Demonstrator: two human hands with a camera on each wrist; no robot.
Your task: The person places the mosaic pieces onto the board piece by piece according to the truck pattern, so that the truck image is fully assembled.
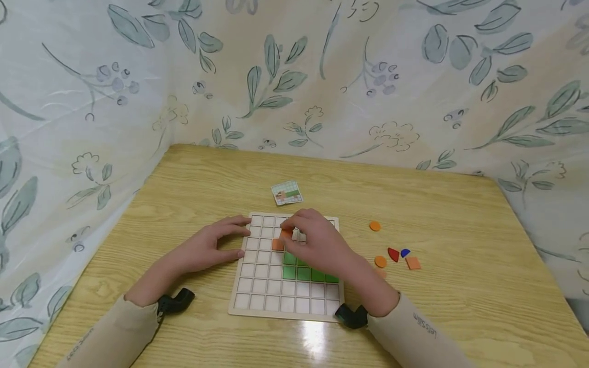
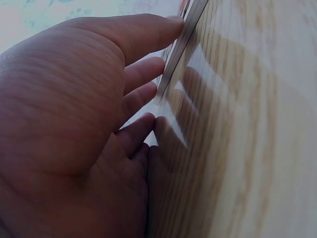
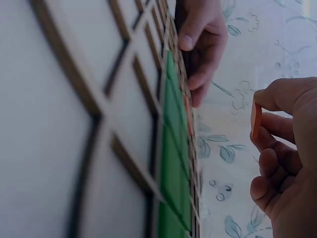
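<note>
A pale wooden grid board [image 1: 264,302] lies flat on the table. My left hand [image 1: 202,245] rests beside its left edge, with the thumb and fingertips against the rim. Above the grid, my right hand [image 1: 317,245] pinches an orange square tile [image 3: 256,119] between thumb and fingers; the right wrist view shows it held on edge, apart from the board. Green tiles [image 1: 303,274] fill several cells, partly hidden under my right hand and forearm. One orange tile [image 1: 277,245] sits in a cell up and left of the green ones.
A small picture card [image 1: 287,193] lies behind the board. To the right are orange discs [image 1: 375,226], a red quarter-circle piece [image 1: 393,254], a blue half-circle piece [image 1: 405,253] and a light orange square [image 1: 413,262]. Patterned cloth [image 1: 294,92] hangs behind the wooden table [image 1: 460,317].
</note>
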